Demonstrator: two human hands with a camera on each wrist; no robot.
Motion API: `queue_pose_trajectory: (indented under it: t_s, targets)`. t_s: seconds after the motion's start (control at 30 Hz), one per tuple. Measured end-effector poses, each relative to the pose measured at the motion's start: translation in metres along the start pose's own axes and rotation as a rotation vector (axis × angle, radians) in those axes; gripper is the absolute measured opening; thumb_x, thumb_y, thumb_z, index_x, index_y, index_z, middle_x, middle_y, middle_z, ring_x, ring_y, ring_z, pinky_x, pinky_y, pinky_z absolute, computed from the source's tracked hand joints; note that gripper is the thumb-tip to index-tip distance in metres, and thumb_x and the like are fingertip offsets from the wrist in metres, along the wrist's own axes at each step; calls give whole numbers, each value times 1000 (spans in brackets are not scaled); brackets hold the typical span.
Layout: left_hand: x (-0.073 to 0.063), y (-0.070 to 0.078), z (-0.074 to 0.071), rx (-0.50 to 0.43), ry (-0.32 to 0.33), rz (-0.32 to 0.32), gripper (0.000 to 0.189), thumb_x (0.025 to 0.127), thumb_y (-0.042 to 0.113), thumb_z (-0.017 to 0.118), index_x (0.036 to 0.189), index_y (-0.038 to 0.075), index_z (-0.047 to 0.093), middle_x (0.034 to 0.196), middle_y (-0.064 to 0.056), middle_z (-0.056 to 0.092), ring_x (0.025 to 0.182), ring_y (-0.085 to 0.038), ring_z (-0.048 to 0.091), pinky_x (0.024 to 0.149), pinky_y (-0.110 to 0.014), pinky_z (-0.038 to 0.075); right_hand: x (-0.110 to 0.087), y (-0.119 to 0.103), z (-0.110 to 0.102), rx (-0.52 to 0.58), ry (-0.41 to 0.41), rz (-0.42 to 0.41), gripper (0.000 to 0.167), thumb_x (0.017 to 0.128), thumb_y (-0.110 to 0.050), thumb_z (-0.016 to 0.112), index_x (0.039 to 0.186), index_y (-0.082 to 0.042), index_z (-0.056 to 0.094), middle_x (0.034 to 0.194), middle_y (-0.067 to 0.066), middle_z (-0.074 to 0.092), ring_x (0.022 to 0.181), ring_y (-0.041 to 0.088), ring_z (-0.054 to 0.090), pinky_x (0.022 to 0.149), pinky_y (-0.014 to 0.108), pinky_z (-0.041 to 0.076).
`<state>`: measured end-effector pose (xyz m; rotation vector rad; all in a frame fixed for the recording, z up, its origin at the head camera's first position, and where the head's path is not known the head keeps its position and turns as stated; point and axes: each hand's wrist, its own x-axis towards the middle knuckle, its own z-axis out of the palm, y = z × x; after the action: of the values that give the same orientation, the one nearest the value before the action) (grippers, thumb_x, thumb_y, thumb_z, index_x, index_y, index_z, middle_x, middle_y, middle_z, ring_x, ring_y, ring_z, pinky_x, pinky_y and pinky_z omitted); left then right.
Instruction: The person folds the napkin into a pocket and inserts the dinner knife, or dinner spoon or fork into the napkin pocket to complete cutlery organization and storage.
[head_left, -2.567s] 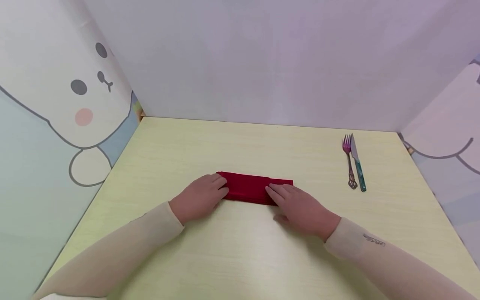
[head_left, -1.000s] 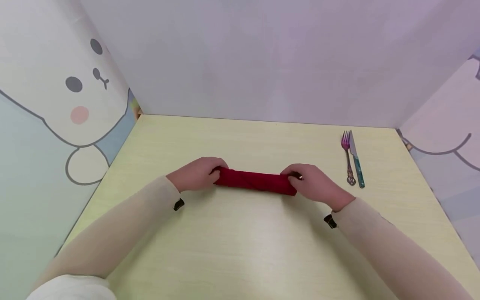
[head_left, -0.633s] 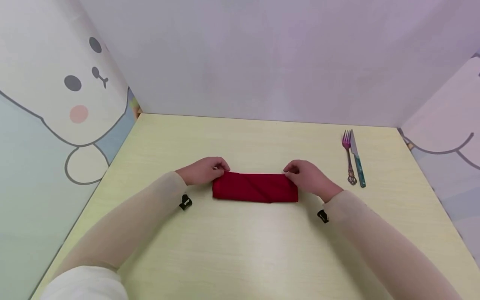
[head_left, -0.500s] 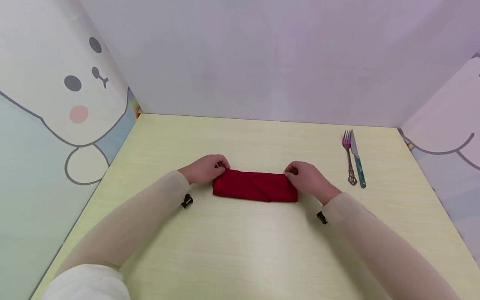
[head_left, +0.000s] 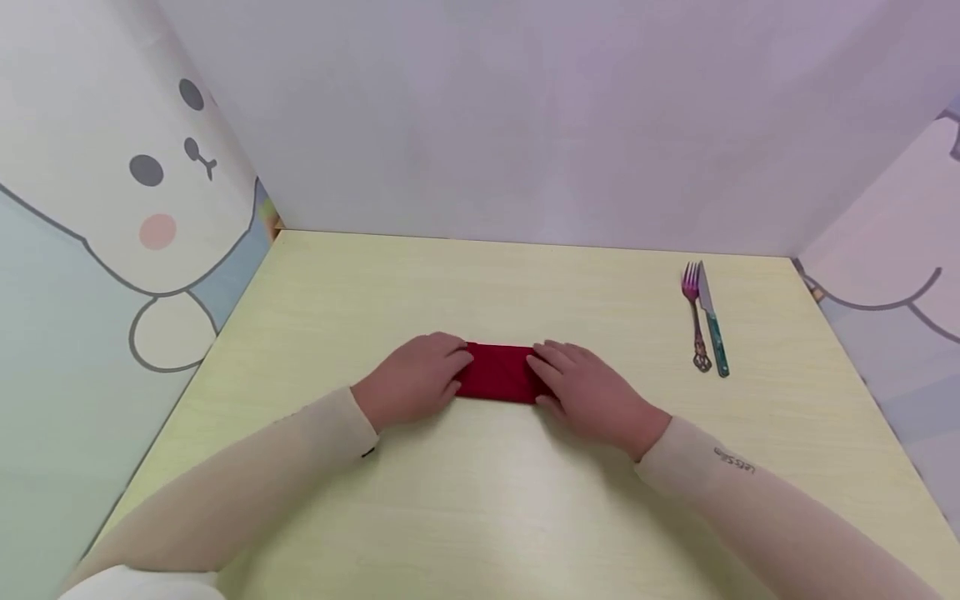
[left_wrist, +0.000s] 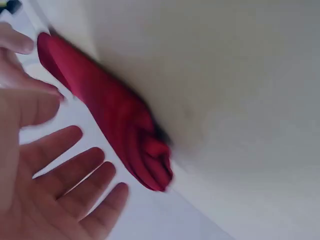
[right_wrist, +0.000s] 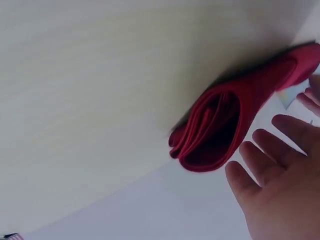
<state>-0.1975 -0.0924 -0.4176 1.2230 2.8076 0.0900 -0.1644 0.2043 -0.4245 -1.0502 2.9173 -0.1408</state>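
Observation:
A red cloth, folded into a narrow strip, lies mid-table between the two hands. In the head view my left hand is over its left end and my right hand over its right end, hiding both ends. The left wrist view has the left fingers spread beside the cloth, with a slight gap visible. From the right wrist, the layered end of the cloth shows a hollow loop, and the right hand's fingers extend next to it. Neither hand grips the cloth.
A fork and a knife with a green handle lie side by side at the table's right. White panels close off the back of the pale wooden table; printed cartoon sheets hang at the sides.
Earlier both hands pinched the cloth's far corners, and it was lifted, then laid flat. Now they have let go and moved inward over its ends, fingers extended. Fork and knife stay put.

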Motion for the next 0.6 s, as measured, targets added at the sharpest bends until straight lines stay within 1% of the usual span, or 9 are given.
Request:
queue_pose_trajectory:
  t_s: [0.03,0.1,0.2,0.33,0.43,0.57,0.6]
  targets:
    - [-4,3,2,25,-27,27,48,99,29,67,140,4,61,142,-14,57,133,-32,53,113,-45,41,-1,-2,2,1,-36,-19,68,99,-38,69,152,-1,48,157,18,45,146,38,38,119,53,30]
    - [-9,8,6,53,-86,55,58,100,36,65,148,6,55,154,-16,48,143,-34,43,119,-45,33,-4,-2,7,4,-105,-34,79,99,-49,65,158,-4,39,164,16,34,153,37,27,122,52,24]
    - [-15,9,10,51,-157,53,67,100,43,64,155,8,47,162,-15,38,151,-34,31,123,-45,25,-10,0,13,23,-174,-38,90,98,-62,59,163,-7,30,169,14,23,156,36,15,124,52,18]
    - [-21,5,13,16,-206,45,73,99,43,67,158,9,41,166,-14,31,154,-34,24,124,-44,21,-16,6,20,45,-195,-57,96,95,-71,53,165,-11,25,171,13,16,157,37,9,124,53,16]
    - [-25,1,16,5,-241,45,79,99,45,66,162,10,34,169,-12,23,156,-32,16,125,-42,18,-19,11,22,39,-191,-75,97,95,-75,50,165,-13,25,171,12,16,157,38,9,124,54,16]
    - [-28,0,18,-7,-261,55,82,100,48,63,164,10,28,171,-12,17,157,-32,11,125,-42,16,-21,12,20,31,-190,-87,98,94,-76,50,164,-12,27,170,13,18,156,39,11,124,55,16]
    - [-28,0,17,-2,-253,62,81,100,48,62,163,10,29,170,-12,19,157,-32,12,125,-43,16,-21,11,19,32,-186,-90,98,94,-76,50,164,-11,28,170,14,19,156,40,11,123,56,17]
